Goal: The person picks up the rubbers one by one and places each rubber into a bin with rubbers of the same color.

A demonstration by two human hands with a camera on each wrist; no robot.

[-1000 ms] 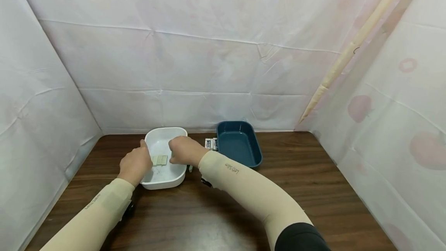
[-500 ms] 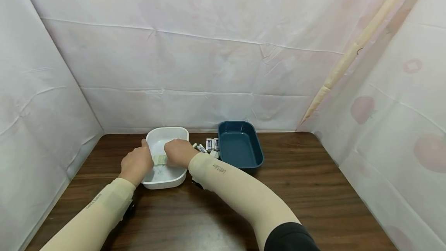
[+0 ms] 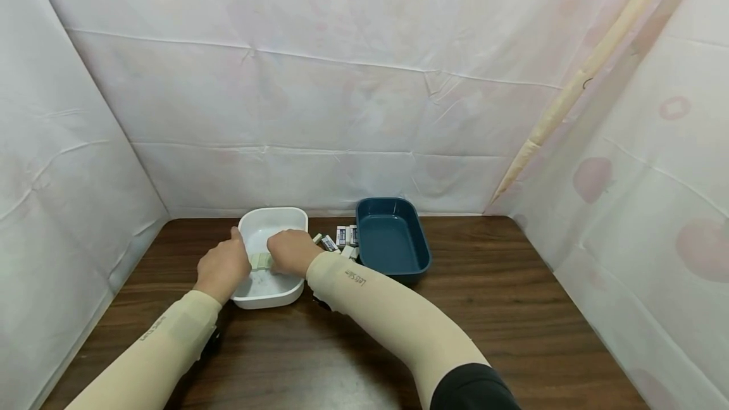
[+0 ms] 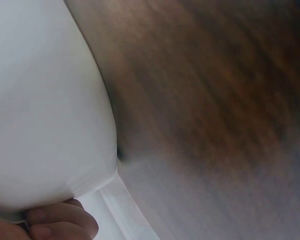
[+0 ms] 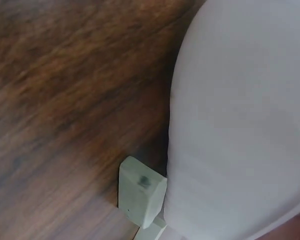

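Observation:
A white tray [image 3: 271, 296] sits on the dark wooden table [image 3: 364, 347]. My left hand [image 3: 223, 267] is at its left rim, with the fingers [image 4: 60, 226] curled over the edge beside the tray's wall [image 4: 45, 110]. A short row of pale green tiles [image 3: 261, 260] lies inside the tray, touching that hand. My right hand [image 3: 291, 250] reaches in from the right, its fingers curled down on the row's other end and hiding part of it. In the right wrist view a loose pale green tile [image 5: 140, 192] lies on the table against the tray's outer wall [image 5: 240, 125].
A dark blue tray [image 3: 392, 242] stands just to the right of the white one. Several small tiles [image 3: 338, 239] lie on the table between the two trays. White sheeting walls close in the back and both sides.
My right hand has slid left across the white tray, covering more of the tile row and uncovering the loose tiles between the trays. My left hand has stayed at the rim.

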